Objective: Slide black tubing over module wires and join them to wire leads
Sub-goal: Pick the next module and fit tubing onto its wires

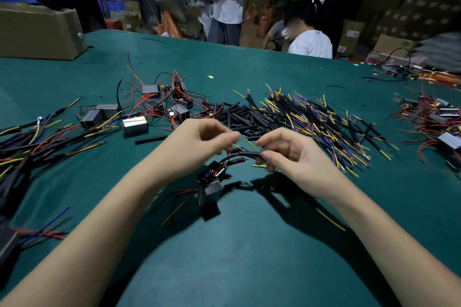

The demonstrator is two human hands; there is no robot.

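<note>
— Where does it stand?

— The left hand (199, 141) and the right hand (287, 154) meet above the green table (249, 257); the right hand's fingers are curled round a piece of black tubing (247, 154), pinching it, and the left hand's fingertips are pinched together at the tubing's other end, on the thin wires there, though blur hides exactly which; the module (212, 179) hangs just below on its wires, clear of the table or barely so; I cannot tell which.

— And the step?

— Sleeving, I judge; the tubing looks partly over the module's black wires, with a yellow wire lead (250, 144) poking up beside it.

— How to do it well?

— Keep the strands bunched and straight so none folds back; hold the sleeve steady with the right and feed with the left; let the module's weight keep the wires taut.

— Spare stock?

— The pile of cut tubing (239, 114) lies just beyond the hands; the heap of wire leads (324, 122) to its right.
</note>
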